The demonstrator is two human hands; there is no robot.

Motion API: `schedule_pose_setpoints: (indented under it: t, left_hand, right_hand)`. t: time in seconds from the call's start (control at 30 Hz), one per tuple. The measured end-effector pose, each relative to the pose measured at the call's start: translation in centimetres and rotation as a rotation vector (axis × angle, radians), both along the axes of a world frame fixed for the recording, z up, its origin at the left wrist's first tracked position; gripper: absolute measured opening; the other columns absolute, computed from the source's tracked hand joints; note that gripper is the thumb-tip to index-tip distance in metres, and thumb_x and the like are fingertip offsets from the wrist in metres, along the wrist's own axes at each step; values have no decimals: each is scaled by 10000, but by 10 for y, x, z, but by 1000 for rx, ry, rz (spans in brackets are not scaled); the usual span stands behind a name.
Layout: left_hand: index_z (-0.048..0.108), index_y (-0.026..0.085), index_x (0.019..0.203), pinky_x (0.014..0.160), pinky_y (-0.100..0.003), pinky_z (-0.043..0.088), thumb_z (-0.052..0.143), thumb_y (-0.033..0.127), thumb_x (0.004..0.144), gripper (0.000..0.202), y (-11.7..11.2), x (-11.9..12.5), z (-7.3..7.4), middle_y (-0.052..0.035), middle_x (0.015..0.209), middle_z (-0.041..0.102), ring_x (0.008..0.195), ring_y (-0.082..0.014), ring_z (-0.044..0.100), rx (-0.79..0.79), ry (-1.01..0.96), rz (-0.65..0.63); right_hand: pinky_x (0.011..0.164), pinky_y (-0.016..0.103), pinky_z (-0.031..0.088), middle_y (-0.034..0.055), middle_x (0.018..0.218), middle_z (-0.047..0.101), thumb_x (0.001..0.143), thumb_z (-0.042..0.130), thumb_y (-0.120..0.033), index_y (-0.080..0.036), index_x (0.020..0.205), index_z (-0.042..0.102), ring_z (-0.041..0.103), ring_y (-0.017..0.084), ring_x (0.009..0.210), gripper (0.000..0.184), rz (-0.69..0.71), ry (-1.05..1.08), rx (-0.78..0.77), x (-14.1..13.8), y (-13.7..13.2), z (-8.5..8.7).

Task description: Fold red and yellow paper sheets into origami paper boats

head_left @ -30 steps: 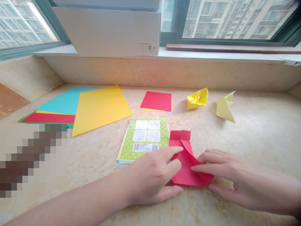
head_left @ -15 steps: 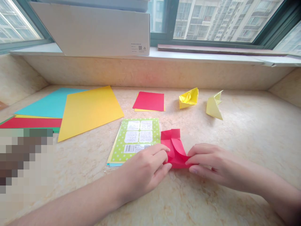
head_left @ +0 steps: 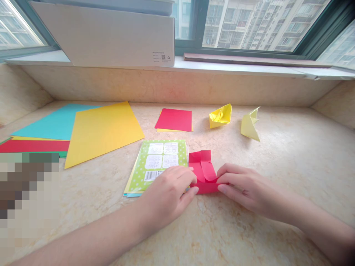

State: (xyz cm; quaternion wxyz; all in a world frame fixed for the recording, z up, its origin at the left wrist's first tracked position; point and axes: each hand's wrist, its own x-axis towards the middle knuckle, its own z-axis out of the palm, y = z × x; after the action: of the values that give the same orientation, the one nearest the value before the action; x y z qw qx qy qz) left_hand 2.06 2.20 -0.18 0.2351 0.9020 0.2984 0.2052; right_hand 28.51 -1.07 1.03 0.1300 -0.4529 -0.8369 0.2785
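Note:
A piece of red origami paper (head_left: 205, 187), partly folded, lies on the stone counter with its near edge turned up into a band. One end of that band is pinched by my left hand (head_left: 174, 188), which partly covers the green dotted paper packet (head_left: 146, 159). At the opposite end, my right hand (head_left: 241, 184) grips the edge between thumb and fingers. A narrower rounded flap stands out in the middle of the red paper, behind the band. The fingertips hide both ends of the fold.
Behind the packet lie small red and yellow squares (head_left: 174, 119). A folded yellow paper boat (head_left: 221, 116) and a pale yellow folded piece (head_left: 249, 125) stand to their right. Large coloured sheets (head_left: 105, 133) spread at left. A white box (head_left: 111, 37) rests on the window sill.
The near edge of the red paper has come up into a straighter, flatter band. Both hands have shifted slightly left in view, and the middle flap now lies less curled.

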Motion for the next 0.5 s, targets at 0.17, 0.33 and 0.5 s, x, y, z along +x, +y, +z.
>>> schedule_pose_setpoints:
  t: [0.17,0.33,0.5]
  left_hand:
    - [602,186,1107,927,-437,552,561,185,990,123,0,0,-5,-87,1155,685,1069,-253,661,-22,-13,27]
    - [540,206,1288,1020,-452,522,593,174,977,317,1,1,-6,-82,1246,650,1174,-246,619,-62,-35,62]
    - [560,199,1290,995,-446,539,565,159,980,313,1,3,-2,-83,1226,623,1136,-237,616,-98,-19,60]
  right_hand:
    - [843,309,501,42,1089,629,1067,475,-295,-212,905,667,631,157,921,265,-9,26,-7,0,-1,2]
    - [812,318,522,54,1056,657,1051,501,-304,-217,920,681,647,171,893,240,-53,58,15,-2,1,-3]
    - [765,309,528,48,982,696,1010,590,-318,-231,966,712,663,183,854,156,-146,118,76,-2,6,-11]
